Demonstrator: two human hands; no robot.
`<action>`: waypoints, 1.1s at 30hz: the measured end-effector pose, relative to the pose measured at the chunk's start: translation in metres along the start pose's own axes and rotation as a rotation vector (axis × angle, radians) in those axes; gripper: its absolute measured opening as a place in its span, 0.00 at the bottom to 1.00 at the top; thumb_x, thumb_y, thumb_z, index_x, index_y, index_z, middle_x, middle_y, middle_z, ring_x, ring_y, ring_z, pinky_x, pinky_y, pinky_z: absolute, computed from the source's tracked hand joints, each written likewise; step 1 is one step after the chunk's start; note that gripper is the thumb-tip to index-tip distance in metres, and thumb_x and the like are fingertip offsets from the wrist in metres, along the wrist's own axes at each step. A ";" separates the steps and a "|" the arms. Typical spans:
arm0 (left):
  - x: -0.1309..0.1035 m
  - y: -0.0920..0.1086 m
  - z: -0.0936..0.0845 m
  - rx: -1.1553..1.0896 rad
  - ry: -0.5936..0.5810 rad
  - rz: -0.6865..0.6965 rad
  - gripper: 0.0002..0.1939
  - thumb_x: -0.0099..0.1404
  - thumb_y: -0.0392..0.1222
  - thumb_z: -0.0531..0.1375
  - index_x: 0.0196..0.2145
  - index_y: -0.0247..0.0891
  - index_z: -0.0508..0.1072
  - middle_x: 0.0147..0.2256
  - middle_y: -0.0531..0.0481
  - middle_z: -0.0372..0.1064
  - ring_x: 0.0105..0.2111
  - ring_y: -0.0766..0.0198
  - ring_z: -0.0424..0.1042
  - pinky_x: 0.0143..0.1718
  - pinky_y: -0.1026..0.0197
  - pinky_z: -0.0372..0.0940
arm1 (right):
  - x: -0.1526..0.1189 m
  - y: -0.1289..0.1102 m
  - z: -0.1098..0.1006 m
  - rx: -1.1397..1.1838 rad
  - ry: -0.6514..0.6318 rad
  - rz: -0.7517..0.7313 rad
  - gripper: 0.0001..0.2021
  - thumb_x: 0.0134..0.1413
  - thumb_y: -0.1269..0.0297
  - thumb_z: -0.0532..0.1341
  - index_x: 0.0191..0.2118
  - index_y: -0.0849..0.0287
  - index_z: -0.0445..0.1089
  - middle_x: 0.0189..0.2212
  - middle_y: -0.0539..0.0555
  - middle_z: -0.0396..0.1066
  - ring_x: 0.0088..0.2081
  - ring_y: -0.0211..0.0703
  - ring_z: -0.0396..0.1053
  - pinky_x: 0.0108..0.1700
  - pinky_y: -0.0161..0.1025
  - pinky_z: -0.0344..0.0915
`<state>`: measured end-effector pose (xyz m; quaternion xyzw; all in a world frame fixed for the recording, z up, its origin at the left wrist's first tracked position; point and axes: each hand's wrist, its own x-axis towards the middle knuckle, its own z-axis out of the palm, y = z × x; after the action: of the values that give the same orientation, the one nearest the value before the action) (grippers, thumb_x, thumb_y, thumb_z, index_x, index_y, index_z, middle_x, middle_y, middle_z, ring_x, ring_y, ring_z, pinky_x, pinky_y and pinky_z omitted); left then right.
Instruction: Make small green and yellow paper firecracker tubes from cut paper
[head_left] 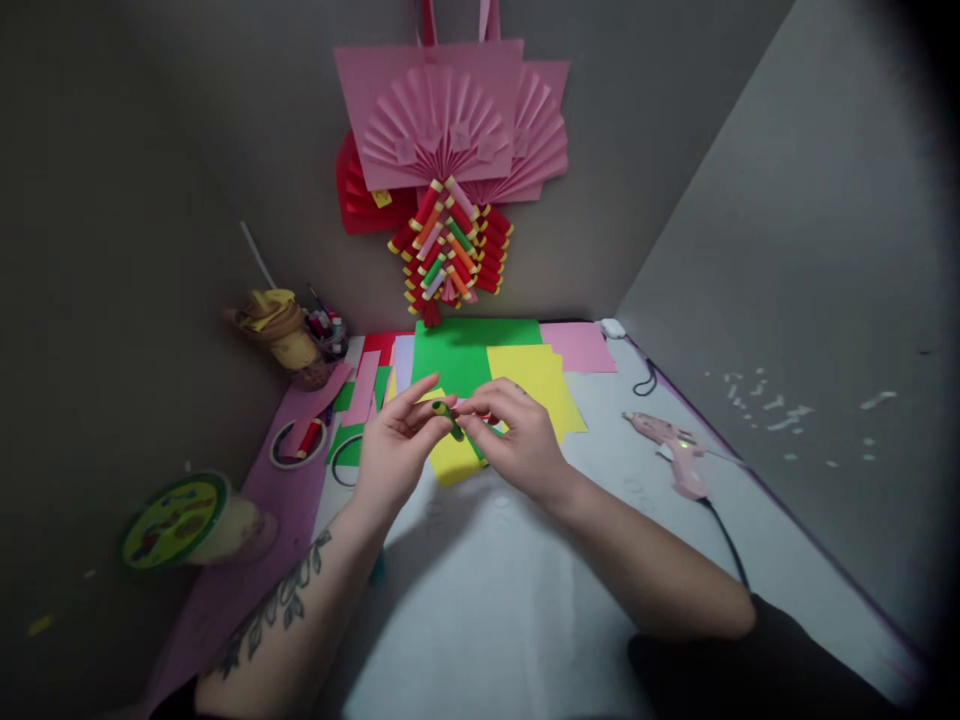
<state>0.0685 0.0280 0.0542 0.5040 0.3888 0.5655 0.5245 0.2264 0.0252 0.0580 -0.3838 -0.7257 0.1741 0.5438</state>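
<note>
Between thumb and fingers, my left hand (397, 445) holds a small green paper roll (453, 425) with a yellow end, tilted above the sheets. My right hand (517, 430) is closed in a pinch right beside the roll; its fingertips hide what they grip, though a bit of red shows near them. Under both hands lie yellow paper (529, 385) and green paper (476, 345). On the wall behind hang a pink paper fan (439, 120) and strings of coloured paper rolls (442, 240) with yellow ends.
A pink glue gun (679, 450) with its cord lies at right. Left are a tape roll (276, 455) around a red paper roll (308, 438), a drink cup (292, 350), a pen holder (330, 335) and a green-lidded tub (180, 520). Walls close in both sides.
</note>
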 end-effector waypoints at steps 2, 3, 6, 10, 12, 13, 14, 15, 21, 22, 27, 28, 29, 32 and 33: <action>-0.002 0.001 0.003 0.046 -0.001 0.003 0.29 0.52 0.43 0.69 0.52 0.37 0.73 0.37 0.43 0.78 0.43 0.55 0.76 0.45 0.53 0.71 | -0.001 0.000 0.000 -0.024 -0.017 -0.009 0.04 0.57 0.67 0.59 0.34 0.55 0.73 0.32 0.54 0.71 0.37 0.42 0.68 0.40 0.41 0.67; -0.003 0.002 0.003 0.069 -0.002 0.010 0.28 0.52 0.43 0.69 0.52 0.37 0.73 0.38 0.43 0.78 0.43 0.55 0.76 0.45 0.53 0.71 | -0.001 -0.001 0.000 -0.027 -0.026 -0.008 0.05 0.57 0.67 0.59 0.33 0.55 0.72 0.32 0.54 0.71 0.36 0.41 0.68 0.40 0.41 0.67; -0.006 0.001 0.004 0.137 -0.010 0.038 0.26 0.54 0.43 0.68 0.51 0.37 0.74 0.39 0.43 0.78 0.42 0.56 0.76 0.45 0.53 0.71 | 0.000 -0.001 0.000 -0.020 -0.044 -0.011 0.06 0.57 0.68 0.58 0.31 0.56 0.71 0.31 0.53 0.71 0.35 0.40 0.68 0.40 0.40 0.66; -0.007 -0.001 0.003 0.190 -0.025 0.066 0.26 0.55 0.42 0.67 0.52 0.39 0.74 0.39 0.44 0.78 0.40 0.58 0.76 0.45 0.54 0.70 | 0.002 -0.003 -0.001 -0.027 -0.042 -0.035 0.08 0.57 0.70 0.56 0.28 0.56 0.68 0.29 0.52 0.69 0.34 0.39 0.68 0.40 0.39 0.65; -0.007 -0.003 0.003 0.182 -0.022 0.071 0.26 0.55 0.41 0.67 0.52 0.39 0.74 0.38 0.45 0.78 0.38 0.60 0.75 0.44 0.56 0.70 | 0.001 -0.004 -0.001 -0.055 -0.028 -0.063 0.08 0.57 0.71 0.56 0.28 0.56 0.67 0.29 0.52 0.69 0.34 0.39 0.67 0.39 0.39 0.65; -0.007 -0.004 0.003 0.168 -0.018 0.069 0.26 0.55 0.41 0.67 0.52 0.39 0.74 0.38 0.46 0.77 0.37 0.61 0.75 0.43 0.57 0.70 | 0.001 -0.003 0.000 -0.078 -0.018 -0.084 0.08 0.56 0.71 0.55 0.28 0.56 0.66 0.29 0.52 0.69 0.34 0.40 0.67 0.39 0.39 0.65; -0.007 -0.004 0.004 0.149 -0.014 0.065 0.25 0.54 0.40 0.67 0.51 0.38 0.74 0.36 0.46 0.77 0.36 0.62 0.74 0.41 0.59 0.69 | 0.000 -0.003 0.000 -0.111 -0.008 -0.108 0.08 0.56 0.72 0.55 0.28 0.56 0.66 0.29 0.52 0.68 0.35 0.40 0.67 0.40 0.39 0.65; -0.006 -0.005 0.005 0.123 -0.010 0.058 0.25 0.54 0.40 0.67 0.51 0.38 0.74 0.35 0.48 0.77 0.34 0.64 0.74 0.39 0.61 0.69 | 0.000 -0.003 0.001 -0.152 0.002 -0.132 0.07 0.56 0.72 0.55 0.28 0.56 0.66 0.29 0.53 0.68 0.35 0.41 0.67 0.40 0.40 0.65; -0.004 -0.009 0.009 -0.067 -0.010 -0.051 0.28 0.53 0.40 0.68 0.52 0.38 0.73 0.30 0.51 0.74 0.32 0.67 0.73 0.37 0.64 0.68 | -0.005 -0.001 0.003 -0.300 0.044 -0.227 0.06 0.56 0.72 0.56 0.30 0.55 0.67 0.31 0.55 0.68 0.36 0.44 0.66 0.41 0.43 0.66; -0.005 -0.009 0.009 -0.091 -0.018 -0.064 0.28 0.53 0.40 0.68 0.52 0.38 0.73 0.30 0.51 0.74 0.33 0.67 0.73 0.38 0.63 0.68 | -0.005 -0.002 0.003 -0.290 0.054 -0.240 0.06 0.56 0.72 0.55 0.31 0.55 0.67 0.31 0.55 0.68 0.36 0.44 0.66 0.41 0.44 0.66; -0.005 -0.007 0.008 -0.149 -0.027 -0.110 0.28 0.53 0.43 0.69 0.53 0.39 0.72 0.35 0.47 0.75 0.35 0.64 0.74 0.38 0.62 0.68 | -0.008 -0.005 -0.002 -0.226 0.127 -0.276 0.05 0.55 0.71 0.56 0.33 0.54 0.66 0.32 0.55 0.67 0.37 0.45 0.66 0.41 0.45 0.65; -0.004 -0.006 0.008 -0.165 -0.031 -0.124 0.29 0.53 0.44 0.69 0.53 0.39 0.72 0.35 0.47 0.75 0.35 0.64 0.74 0.37 0.62 0.68 | -0.008 -0.005 -0.004 -0.214 0.149 -0.263 0.05 0.55 0.71 0.55 0.33 0.54 0.66 0.31 0.54 0.66 0.37 0.46 0.66 0.41 0.45 0.65; -0.004 -0.005 0.007 -0.183 -0.040 -0.139 0.30 0.53 0.44 0.69 0.54 0.39 0.71 0.35 0.47 0.75 0.34 0.64 0.75 0.36 0.63 0.68 | -0.007 -0.005 -0.006 -0.204 0.169 -0.244 0.05 0.56 0.70 0.54 0.32 0.54 0.65 0.31 0.54 0.66 0.37 0.46 0.65 0.41 0.45 0.65; -0.002 -0.003 0.007 -0.230 -0.080 -0.176 0.34 0.53 0.44 0.69 0.57 0.39 0.68 0.36 0.46 0.76 0.33 0.65 0.75 0.33 0.66 0.67 | -0.001 -0.002 -0.013 -0.202 0.148 -0.180 0.08 0.57 0.69 0.51 0.28 0.55 0.63 0.26 0.53 0.62 0.32 0.44 0.64 0.37 0.43 0.63; -0.002 -0.003 0.007 -0.239 -0.091 -0.186 0.35 0.54 0.45 0.69 0.58 0.39 0.66 0.36 0.46 0.76 0.33 0.65 0.75 0.33 0.66 0.67 | 0.002 -0.001 -0.015 -0.207 0.122 -0.161 0.09 0.57 0.69 0.52 0.26 0.55 0.62 0.24 0.52 0.61 0.30 0.43 0.63 0.35 0.42 0.62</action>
<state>0.0756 0.0254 0.0524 0.4248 0.3396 0.5333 0.6479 0.2393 0.0232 0.0653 -0.3881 -0.7340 0.0304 0.5566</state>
